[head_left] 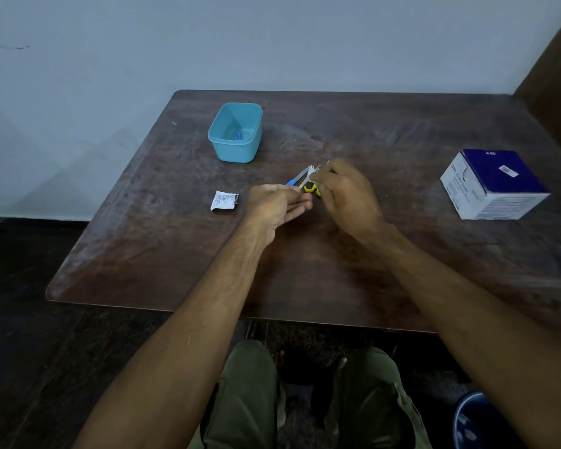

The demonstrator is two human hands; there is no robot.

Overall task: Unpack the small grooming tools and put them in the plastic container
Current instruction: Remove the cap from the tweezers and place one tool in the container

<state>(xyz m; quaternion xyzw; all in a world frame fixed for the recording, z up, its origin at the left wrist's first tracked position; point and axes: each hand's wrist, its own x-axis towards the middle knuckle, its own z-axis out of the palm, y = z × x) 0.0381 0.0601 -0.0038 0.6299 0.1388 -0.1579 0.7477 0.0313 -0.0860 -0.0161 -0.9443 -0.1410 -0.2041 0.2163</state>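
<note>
Both my hands are up over the middle of the table, working on the little bundle of grooming tools [308,181]. My left hand [277,202] has its fingers curled under the bundle, holding it from the near side, and my right hand [345,192] is pinching the top end, where a bit of clear wrapping shows. A blue-handled tool [293,182] and a yellow-handled one [311,188] poke out between my hands. Just left of them lies a torn white packet [224,200]. Further back sits the teal plastic container [235,132] with one small blue piece [239,135] inside already. Way off right there's a blue-and-white box [494,184].
</note>
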